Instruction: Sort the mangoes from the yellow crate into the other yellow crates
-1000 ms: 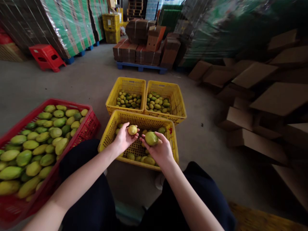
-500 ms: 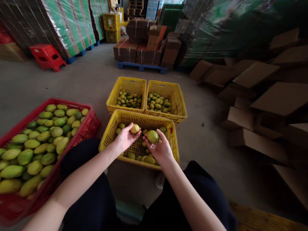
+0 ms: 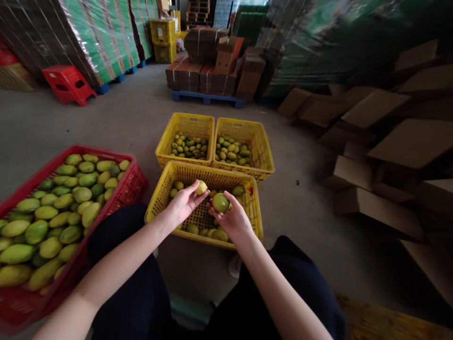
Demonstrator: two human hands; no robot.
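Over the near yellow crate [image 3: 163, 193], my left hand [image 3: 184, 203] grips a small yellow lemon [image 3: 201, 188] between thumb and fingertips. Close beside it, my right hand [image 3: 234, 218] holds a larger yellow-green lemon [image 3: 220, 203] in its curled fingers. The two fruits are a short gap apart. Beneath my hands, more lemons [image 3: 220, 234] lie along the crate's near side and in its corners, partly hidden by my hands.
A red crate [image 3: 136, 170] heaped with green-yellow lemons [image 3: 46, 212] stands at my left. Two more yellow crates [image 3: 193, 120] with lemons sit just beyond the near one. Flattened cardboard boxes [image 3: 382, 208] pile up on the right. A red stool [image 3: 67, 84] stands farther back left.
The lemon in my right hand has turned and shifted slightly left. The lemon in my left hand has turned and moved slightly right and up, bringing the fruits closer together.
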